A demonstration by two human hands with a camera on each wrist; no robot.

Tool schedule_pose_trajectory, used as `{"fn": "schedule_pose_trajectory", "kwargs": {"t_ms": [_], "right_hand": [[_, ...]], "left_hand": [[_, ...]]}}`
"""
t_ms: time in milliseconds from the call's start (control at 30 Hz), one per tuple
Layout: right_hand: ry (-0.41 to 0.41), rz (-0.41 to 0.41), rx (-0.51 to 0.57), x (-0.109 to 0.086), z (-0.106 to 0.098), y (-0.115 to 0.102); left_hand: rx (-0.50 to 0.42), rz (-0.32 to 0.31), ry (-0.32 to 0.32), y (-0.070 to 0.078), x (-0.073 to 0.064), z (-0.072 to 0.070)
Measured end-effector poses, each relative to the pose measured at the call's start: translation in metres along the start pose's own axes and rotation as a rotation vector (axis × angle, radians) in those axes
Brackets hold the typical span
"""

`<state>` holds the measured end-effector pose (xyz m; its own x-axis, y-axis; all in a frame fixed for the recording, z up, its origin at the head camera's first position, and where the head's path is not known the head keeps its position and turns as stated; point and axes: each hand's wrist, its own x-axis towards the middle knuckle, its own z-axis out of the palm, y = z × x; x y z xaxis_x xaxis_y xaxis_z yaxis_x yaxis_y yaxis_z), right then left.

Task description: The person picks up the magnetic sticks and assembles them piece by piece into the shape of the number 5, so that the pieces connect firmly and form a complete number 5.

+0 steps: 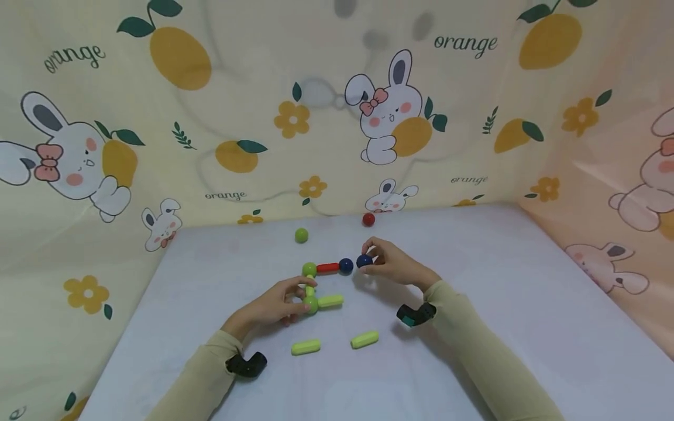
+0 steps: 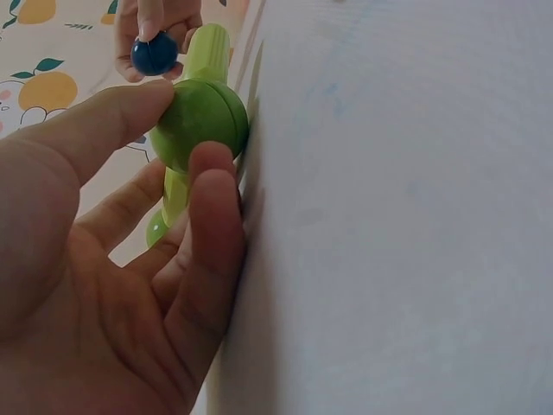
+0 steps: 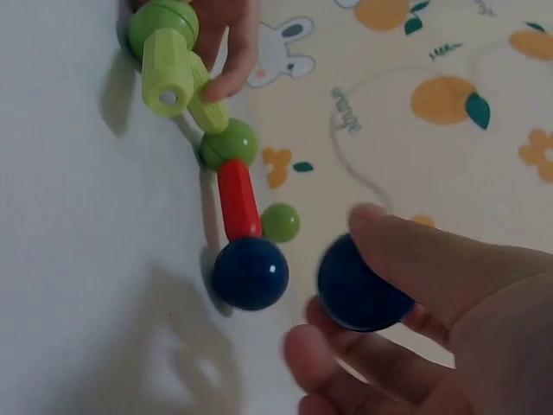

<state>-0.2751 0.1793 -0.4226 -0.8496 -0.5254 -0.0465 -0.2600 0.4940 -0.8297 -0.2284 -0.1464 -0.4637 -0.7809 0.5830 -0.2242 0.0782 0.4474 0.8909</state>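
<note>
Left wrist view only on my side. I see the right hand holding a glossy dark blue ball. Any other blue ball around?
Observer: Yes, a second glossy dark blue ball, apart from the held blue ball.
Operator: Is it loose?
Observer: No, it sits against one end of a red faceted bar.
Operator: Any spare bars lying around?
Observer: Two: one loose yellow-green faceted bar and another loose yellow-green faceted bar lie on the white tabletop, lower in the head view than both hands.
</note>
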Motion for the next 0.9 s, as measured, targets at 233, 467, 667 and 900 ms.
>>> {"fn": "schedule_pose_trajectory", "kwargs": {"t_ms": [233,467,667,900], "right_hand": [[-0.088,-0.008,-0.026,-0.003,0.005,-0.005],[-0.162,-0.012,-0.047,-0.002,0.011,-0.007],[-0.206,0.003,-0.055,-0.001,0.017,-0.006],[-0.258,0.024,-0.115,0.000,0.024,-0.007]], "left_hand": [[-0.007,0.017,-0.010,-0.001,-0.001,0.000],[-0.003,-0.003,0.005,0.003,-0.004,0.000],[-0.008,0.005,0.001,0.002,-0.003,0.000],[-0.003,-0.016,0.010,0.001,-0.002,0.000]]}}
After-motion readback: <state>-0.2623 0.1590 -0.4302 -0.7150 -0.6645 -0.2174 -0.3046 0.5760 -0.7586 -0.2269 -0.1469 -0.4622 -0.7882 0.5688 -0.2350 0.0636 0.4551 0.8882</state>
